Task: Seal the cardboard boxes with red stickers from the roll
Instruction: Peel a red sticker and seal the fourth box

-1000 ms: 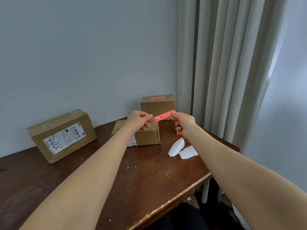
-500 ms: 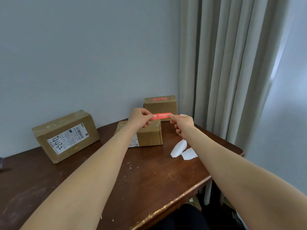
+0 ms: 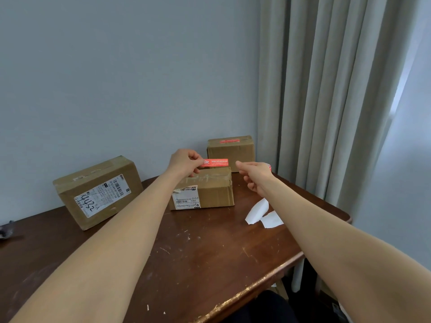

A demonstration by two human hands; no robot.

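Observation:
My left hand (image 3: 185,163) pinches the left end of a red sticker (image 3: 215,162) and holds it flat just above the middle cardboard box (image 3: 210,194). My right hand (image 3: 255,176) is off the sticker, a short gap to its right, index finger pointing at it. Its other fingers curl on the sticker roll (image 3: 269,167), of which only a red-and-white edge shows. The back box (image 3: 231,155) by the curtain has a red sticker (image 3: 229,141) on top. A larger box (image 3: 98,192) with a white label stands at the left.
Two white backing papers (image 3: 256,212) lie on the dark wooden table (image 3: 186,252) right of the middle box. A curtain (image 3: 326,113) hangs at the right behind the table corner. A small dark object (image 3: 5,230) sits at the left edge. The wall is close behind the boxes.
My right hand has let go of the sticker's right end and drawn slightly right. The left hand now holds the sticker alone, lower and nearer the middle box's top.

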